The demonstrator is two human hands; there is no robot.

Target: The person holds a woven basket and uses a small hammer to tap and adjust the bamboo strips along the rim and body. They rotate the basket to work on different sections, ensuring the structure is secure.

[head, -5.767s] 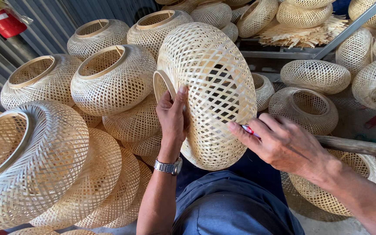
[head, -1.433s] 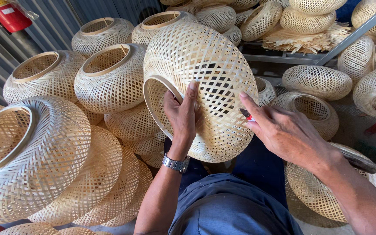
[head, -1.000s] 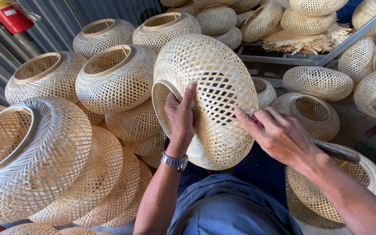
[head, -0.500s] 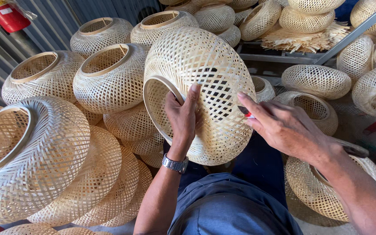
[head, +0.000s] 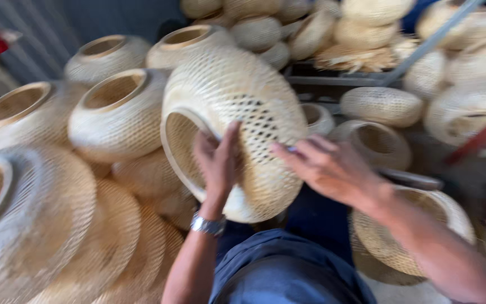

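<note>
I hold a woven bamboo shade (head: 237, 129) in front of my chest, above my lap. It lies tilted on its side: its long axis runs from the open ring at the lower left, facing me, up and away to the rounded closed end at the upper right.

My left hand (head: 216, 163) grips the ring's near edge. The thumb and palm press the outer weave, and the fingers curl out of sight inside the opening. This hand bears the shade and is the nearer one to it. A metal watch (head: 208, 225) sits on that wrist.

My right hand (head: 327, 169) comes in from the right. Its fingertips (head: 281, 148) rest on the open lattice band around the shade's middle. The fingers are half extended, loosely together. A small thin thing seems pinched at the fingertips, but motion blur hides whether they close on it. So the weave lies just left of my right fingers, touching them.

Stacks of like shades (head: 116, 112) stand to the left and behind, and a shallow basket (head: 412, 231) sits under my right forearm.

Compared with half a second ago, the shade sits lower and closer to me, the view is swung and blurred, and my right fingertips have slid a little toward the shade's middle. My left grip is unchanged.
</note>
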